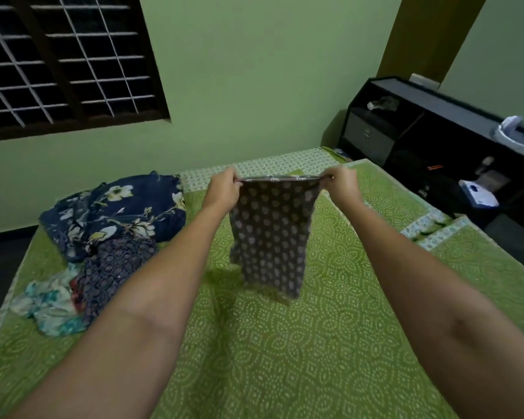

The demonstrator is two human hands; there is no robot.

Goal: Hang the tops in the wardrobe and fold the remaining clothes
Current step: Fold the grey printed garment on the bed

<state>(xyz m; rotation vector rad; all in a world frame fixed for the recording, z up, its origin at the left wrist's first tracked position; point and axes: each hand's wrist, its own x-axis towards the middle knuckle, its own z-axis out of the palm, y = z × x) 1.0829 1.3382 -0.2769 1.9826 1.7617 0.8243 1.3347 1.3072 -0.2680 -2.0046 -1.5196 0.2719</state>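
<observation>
A bed (330, 343) with a green patterned sheet filled the lower view. On its left side lay a pile of clothes (103, 237), dark blue floral on top. Above the bed's middle hung a brown garment (273, 234) with pale dots, stretched at its upper edge. The left hand (223, 189) and the right hand (341, 184) pinched its two top corners with curled fingers.
</observation>
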